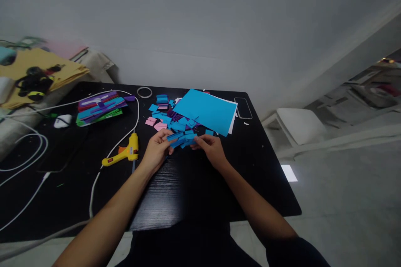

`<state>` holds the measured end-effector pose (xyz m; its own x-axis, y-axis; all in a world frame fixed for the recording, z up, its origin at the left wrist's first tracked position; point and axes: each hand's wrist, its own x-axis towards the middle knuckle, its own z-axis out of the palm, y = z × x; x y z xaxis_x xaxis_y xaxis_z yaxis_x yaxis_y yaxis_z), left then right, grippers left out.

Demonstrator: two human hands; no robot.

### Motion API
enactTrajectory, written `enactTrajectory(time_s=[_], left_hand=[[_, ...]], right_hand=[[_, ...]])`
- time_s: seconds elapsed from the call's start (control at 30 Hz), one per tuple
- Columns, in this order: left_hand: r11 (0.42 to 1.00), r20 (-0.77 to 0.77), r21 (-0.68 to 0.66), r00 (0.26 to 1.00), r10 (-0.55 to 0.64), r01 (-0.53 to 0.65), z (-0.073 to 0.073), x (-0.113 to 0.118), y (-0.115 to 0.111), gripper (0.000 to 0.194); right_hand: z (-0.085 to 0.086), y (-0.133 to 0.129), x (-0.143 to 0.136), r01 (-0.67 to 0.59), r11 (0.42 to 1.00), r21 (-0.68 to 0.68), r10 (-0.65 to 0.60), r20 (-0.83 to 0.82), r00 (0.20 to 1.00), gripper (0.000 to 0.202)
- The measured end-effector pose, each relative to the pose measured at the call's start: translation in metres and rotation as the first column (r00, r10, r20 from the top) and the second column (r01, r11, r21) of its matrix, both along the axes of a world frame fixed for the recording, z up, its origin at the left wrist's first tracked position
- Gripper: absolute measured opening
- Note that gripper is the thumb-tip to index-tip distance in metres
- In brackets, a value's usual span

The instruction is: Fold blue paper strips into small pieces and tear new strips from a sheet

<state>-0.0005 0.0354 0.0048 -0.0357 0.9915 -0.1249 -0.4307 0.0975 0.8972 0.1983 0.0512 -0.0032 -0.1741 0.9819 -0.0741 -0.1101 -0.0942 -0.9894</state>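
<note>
The person's left hand (157,147) and right hand (212,149) are facing each other above the near side of a black, wood-grained table (250,179), and a small cluster of folded, bright-blue paper pieces (177,138) is lying directly between them. The cluster's long axis is running roughly from side to side, from one hand to the other, so neither hand is clearly nearer: both are touching it, one at each end.

The left hand is closing thumb and fingers around the left end, where a folded strip is showing its creased edge. The right hand is pinching the right end with the thumb and forefinger almost together, the other fingers curling under. Whether the pieces are joined or only lying against one another, one cannot tell.

Just beyond the hands, a loose heap of blue paper scraps (178,126) is spreading, with small pink folded papers (160,126) sitting at its left. A large rectangular blue sheet (208,112) is lying beyond the right hand, and a yellow plastic glue gun (133,147) is resting left of the left hand.
</note>
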Motion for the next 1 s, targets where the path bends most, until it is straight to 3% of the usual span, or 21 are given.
enactTrajectory(time_s=[0.17,0.4,0.53,0.63,0.77,1.0], left_hand=[[1.0,-0.004,-0.01,1.0,0.007,-0.007,-0.001,0.0,0.001,0.034],[1.0,0.013,-0.025,1.0,0.009,-0.008,0.0,-0.001,0.001,0.033],[1.0,0.011,-0.024,1.0,-0.007,0.007,0.001,-0.002,0.0,0.033],[0.997,-0.055,0.009,0.996,-0.074,0.075,-0.001,-0.001,-0.002,0.033],[0.983,-0.193,0.012,0.965,-0.179,0.184,-0.006,0.001,-0.003,0.037],[0.987,-0.302,-0.008,0.941,-0.155,0.16,-0.01,0.003,0.0,0.042]], right_hand=[[-0.001,-0.001,0.002,0.0,1.0,-0.015,-0.001,-0.034,0.999,0.039],[-0.004,-0.003,0.006,-0.055,0.998,0.013,0.056,-0.031,0.998,0.022],[-0.005,-0.003,0.006,-0.088,0.995,0.041,0.091,-0.052,0.995,0.034],[-0.006,-0.004,0.006,-0.121,0.991,0.057,0.124,-0.046,0.991,0.044],[-0.006,-0.007,0.004,-0.142,0.985,0.101,0.146,-0.034,0.989,0.043],[-0.005,-0.013,0.0,-0.182,0.966,0.184,0.191,-0.031,0.981,0.044]])
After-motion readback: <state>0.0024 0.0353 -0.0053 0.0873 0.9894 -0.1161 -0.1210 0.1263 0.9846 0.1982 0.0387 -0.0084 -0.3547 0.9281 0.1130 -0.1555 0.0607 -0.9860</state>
